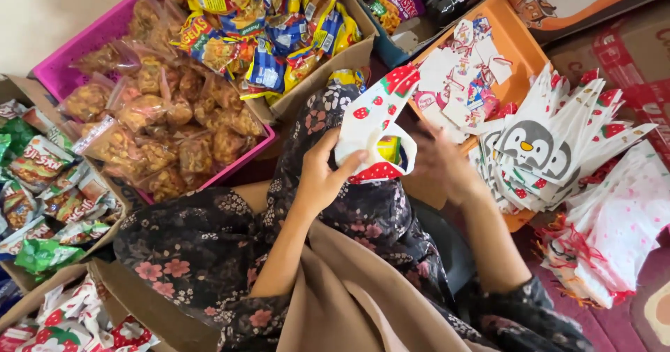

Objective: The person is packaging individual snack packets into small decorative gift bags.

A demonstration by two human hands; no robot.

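Lap: the person sat on the floor in a dark floral dress [209,254], a tan cloth [349,303] over the knees.
Left hand: the left hand [322,177] gripped the near edge of a white strawberry-print gift bag [373,125], thumb and fingers pinched on its mouth.
Right hand: the right hand [441,162] was blurred just beside the bag's open side; fingers looked loosely spread, but whether they touched the bag could not be told.
Bag: held above the lap, between the hands, mouth open, a yellow snack packet [389,149] showing inside.
Left side: a pink basket [77,45] of clear-wrapped fried snacks, and a cardboard box [28,163] of green and white packets.
Right side: a stack of penguin-print bags [551,149] fanned out, near the right hand.
Farther: an orange tray [520,41] with small paper tags, and a cardboard carton [349,55] of bright snack packets.
Risk: held by one edge only, the bag might sag and tip the packet out; judged likely if the left pinch slackened.
Risk, second: a sweeping right arm could knock the fanned stack askew.
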